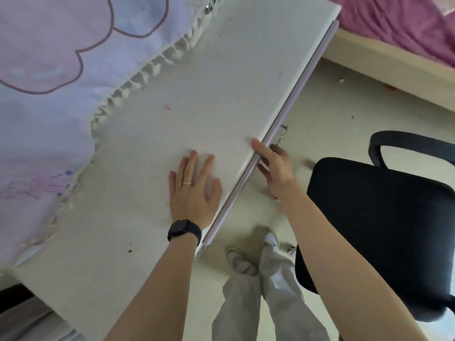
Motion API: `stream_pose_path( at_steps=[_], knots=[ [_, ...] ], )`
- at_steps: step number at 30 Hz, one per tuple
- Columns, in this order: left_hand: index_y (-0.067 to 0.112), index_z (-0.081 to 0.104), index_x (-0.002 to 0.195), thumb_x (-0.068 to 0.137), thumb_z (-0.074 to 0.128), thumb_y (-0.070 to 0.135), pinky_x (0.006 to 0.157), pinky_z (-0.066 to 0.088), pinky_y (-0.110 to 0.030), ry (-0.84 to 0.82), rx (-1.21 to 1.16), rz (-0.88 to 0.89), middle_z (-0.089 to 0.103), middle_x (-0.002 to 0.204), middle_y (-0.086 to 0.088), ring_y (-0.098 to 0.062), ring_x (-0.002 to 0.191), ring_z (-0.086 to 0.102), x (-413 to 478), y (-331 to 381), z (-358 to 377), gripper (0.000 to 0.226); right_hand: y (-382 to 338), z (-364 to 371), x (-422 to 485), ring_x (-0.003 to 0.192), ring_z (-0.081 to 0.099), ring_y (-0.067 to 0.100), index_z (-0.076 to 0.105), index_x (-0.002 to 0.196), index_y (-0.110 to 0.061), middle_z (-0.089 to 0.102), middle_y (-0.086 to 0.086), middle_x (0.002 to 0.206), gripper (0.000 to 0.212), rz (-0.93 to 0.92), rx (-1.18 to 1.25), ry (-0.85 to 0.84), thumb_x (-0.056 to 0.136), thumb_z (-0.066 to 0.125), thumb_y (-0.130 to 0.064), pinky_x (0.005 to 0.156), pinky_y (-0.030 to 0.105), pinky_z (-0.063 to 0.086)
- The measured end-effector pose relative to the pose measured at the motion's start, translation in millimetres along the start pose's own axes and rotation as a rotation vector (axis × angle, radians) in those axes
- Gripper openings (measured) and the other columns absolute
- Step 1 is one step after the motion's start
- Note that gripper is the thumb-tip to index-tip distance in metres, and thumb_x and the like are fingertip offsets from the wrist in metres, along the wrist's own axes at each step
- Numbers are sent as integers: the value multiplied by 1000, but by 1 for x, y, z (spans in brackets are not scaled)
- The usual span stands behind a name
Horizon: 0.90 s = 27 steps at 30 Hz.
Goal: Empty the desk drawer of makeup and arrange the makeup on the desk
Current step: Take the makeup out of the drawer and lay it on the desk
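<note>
Drawer (pixel 292 94) was seen as a long, smooth, pale purple strip, closed under the edge of the white desk (pixel 172 119), touching the right hand (pixel 275 168). What was inside was hidden. Its thin metal handle (pixel 283 132) was partly covered by that hand, so a grip could not be told. The left hand (pixel 194 193) was laid flat nearby on the speckled top, fingers spread.

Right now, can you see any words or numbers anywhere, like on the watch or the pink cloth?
There are no words, numbers or signs to read.
watch: its face is dark and shows nothing.
pink cloth: only drawn shapes and a faint cartoon figure, no letters.
desk: only small stains.
</note>
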<state>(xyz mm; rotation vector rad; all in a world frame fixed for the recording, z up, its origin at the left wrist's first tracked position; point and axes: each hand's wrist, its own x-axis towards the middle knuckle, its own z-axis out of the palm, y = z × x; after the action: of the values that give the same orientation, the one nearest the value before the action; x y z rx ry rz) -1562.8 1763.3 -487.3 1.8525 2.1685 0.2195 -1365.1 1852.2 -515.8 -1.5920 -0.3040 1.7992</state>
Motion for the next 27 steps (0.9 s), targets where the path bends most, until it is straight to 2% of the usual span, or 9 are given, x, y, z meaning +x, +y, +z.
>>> stream_pose_path(
  at_steps=[3, 6, 12, 15, 17, 19, 21, 24, 27],
  knots=[
    [41, 33, 152, 97, 35, 48, 125, 4, -42, -19, 13, -8, 14, 166, 10, -18, 152, 13, 1, -1, -1, 55, -6, -5, 0, 76, 67, 5, 53, 107, -15, 67, -3, 84, 69, 25, 1, -66, 58, 95, -39, 76, 27, 53],
    [41, 34, 153, 97, 33, 48, 125, 3, -42, -29, 14, -9, 13, 166, 9, -18, 153, 12, 0, -1, -1, 56, -4, -11, 0, 80, 63, 8, 56, 94, -16, 65, 0, 85, 53, 26, -1, -63, 61, 94, -33, 75, 28, 53],
    [39, 34, 153, 97, 31, 49, 125, 3, -43, -41, 17, -8, 15, 166, 7, -20, 153, 12, 3, 2, -5, 57, -6, -31, -7, 108, 65, 15, 50, 137, -2, 66, 15, 126, 90, 23, -58, 0, 63, 87, -36, 83, 32, 55],
    [40, 32, 153, 96, 30, 50, 124, 0, -41, -58, 28, -14, 13, 167, 8, -19, 153, 9, 2, 2, -5, 58, -9, -31, -14, 122, 59, 18, 45, 141, -13, 60, 5, 133, 100, 45, -175, 45, 57, 86, -48, 96, 48, 55],
    [40, 31, 153, 97, 30, 49, 124, 0, -41, -59, 35, -21, 12, 167, 8, -18, 153, 8, 2, 2, -5, 57, -10, -23, -18, 120, 57, 20, 23, 153, -30, 46, -2, 142, 107, 42, -272, 90, 66, 85, -44, 89, 53, 58],
    [41, 30, 154, 97, 31, 49, 124, 0, -42, -66, 46, -24, 12, 167, 8, -18, 153, 7, 3, 2, -5, 57, -9, -12, -20, 104, 60, 15, -2, 156, -44, 39, -6, 137, 113, 44, -359, 114, 79, 79, -31, 67, 45, 63],
    [41, 29, 154, 98, 31, 49, 124, 1, -43, -66, 58, -23, 12, 167, 7, -18, 152, 7, 2, 1, -4, 57, -11, 1, -22, 89, 63, 16, -11, 155, -49, 51, -3, 121, 105, 73, -395, 134, 89, 68, -27, 55, 40, 62],
    [42, 28, 154, 98, 29, 50, 124, 1, -43, -58, 69, -19, 12, 167, 7, -17, 152, 7, 2, -1, -1, 57, -16, 9, -19, 79, 65, 25, -9, 155, -50, 56, 1, 103, 91, 65, -437, 143, 95, 53, -19, 57, 49, 63],
    [42, 26, 154, 98, 30, 49, 124, 3, -43, -58, 77, -15, 12, 167, 7, -18, 153, 8, 4, -1, -1, 57, -21, 10, -18, 74, 64, 27, -1, 158, -44, 56, 4, 97, 93, 56, -422, 133, 90, 47, -3, 58, 55, 62]
  ],
)
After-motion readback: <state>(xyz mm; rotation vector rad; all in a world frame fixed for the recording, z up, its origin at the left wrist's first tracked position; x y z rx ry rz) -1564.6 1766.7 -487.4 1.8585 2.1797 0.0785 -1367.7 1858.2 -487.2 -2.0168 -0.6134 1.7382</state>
